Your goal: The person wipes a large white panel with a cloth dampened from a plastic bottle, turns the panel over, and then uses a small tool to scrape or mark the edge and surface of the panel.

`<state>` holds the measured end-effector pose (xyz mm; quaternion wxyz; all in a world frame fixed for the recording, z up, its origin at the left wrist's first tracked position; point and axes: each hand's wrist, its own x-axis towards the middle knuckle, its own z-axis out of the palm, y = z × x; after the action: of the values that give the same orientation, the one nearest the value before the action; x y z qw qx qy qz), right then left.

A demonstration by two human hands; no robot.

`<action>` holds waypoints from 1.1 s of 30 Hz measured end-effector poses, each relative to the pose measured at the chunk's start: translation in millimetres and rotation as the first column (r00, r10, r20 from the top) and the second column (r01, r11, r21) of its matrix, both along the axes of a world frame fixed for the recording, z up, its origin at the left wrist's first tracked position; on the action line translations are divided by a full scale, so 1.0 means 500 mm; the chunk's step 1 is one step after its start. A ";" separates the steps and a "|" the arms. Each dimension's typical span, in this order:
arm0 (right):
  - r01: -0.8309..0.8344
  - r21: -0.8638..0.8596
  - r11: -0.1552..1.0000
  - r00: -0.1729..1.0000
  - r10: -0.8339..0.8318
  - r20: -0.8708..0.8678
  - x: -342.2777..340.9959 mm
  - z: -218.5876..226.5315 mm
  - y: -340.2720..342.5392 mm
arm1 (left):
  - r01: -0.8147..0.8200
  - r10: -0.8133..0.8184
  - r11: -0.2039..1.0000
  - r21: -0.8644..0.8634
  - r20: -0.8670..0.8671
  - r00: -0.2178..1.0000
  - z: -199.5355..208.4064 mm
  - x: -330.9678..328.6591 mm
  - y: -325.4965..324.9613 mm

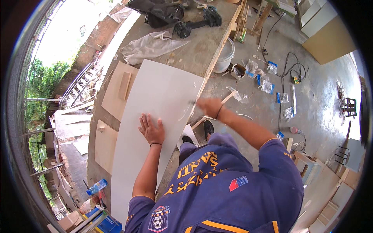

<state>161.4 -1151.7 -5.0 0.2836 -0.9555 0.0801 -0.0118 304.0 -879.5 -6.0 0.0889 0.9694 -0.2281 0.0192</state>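
Observation:
A long white panel lies on the workbench in front of me. My left hand rests flat on its surface, fingers spread, holding nothing. Over the panel's right edge, my right hand is closed and smeared by motion. A small dark tip sticks out from that hand toward the panel; its kind is too blurred to tell. Beyond the white panel's left side lie a light wooden board with a small wood block on it and another pale board.
At the bench's far end are a grey cloth, a black cordless tool and black plastic. A white bucket stands right of the bench. Plastic packets and a coiled cable lie on the floor. A water bottle is near left.

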 end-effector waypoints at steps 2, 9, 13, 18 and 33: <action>0.063 -0.024 0.998 0.983 -0.058 0.174 0.010 -0.023 -0.012 | 0.002 -0.002 1.000 0.000 0.004 1.000 0.001 0.003 0.002; 0.390 -0.137 0.911 0.921 -0.381 0.086 0.054 -0.055 -0.203 | 0.028 -0.028 1.000 0.001 0.001 1.000 0.008 0.007 -0.007; 0.164 -0.029 0.986 0.967 -0.155 0.201 -0.008 -0.069 -0.005 | 0.017 -0.017 1.000 0.004 -0.020 1.000 0.005 -0.004 0.002; 0.320 0.000 0.948 0.890 -0.300 0.344 0.028 -0.049 -0.076 | 0.027 -0.027 1.000 0.014 0.004 1.000 0.008 0.003 0.002; 0.517 -0.068 0.853 0.848 -0.522 -0.093 0.061 -0.032 -0.255 | 0.239 -0.233 0.965 0.104 -0.067 0.970 0.010 -0.005 -0.010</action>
<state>191.9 -1279.2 -20.9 0.2459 -0.9030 0.3503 -0.0381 301.4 -884.4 -1.2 0.0424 0.9389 -0.3402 -0.0307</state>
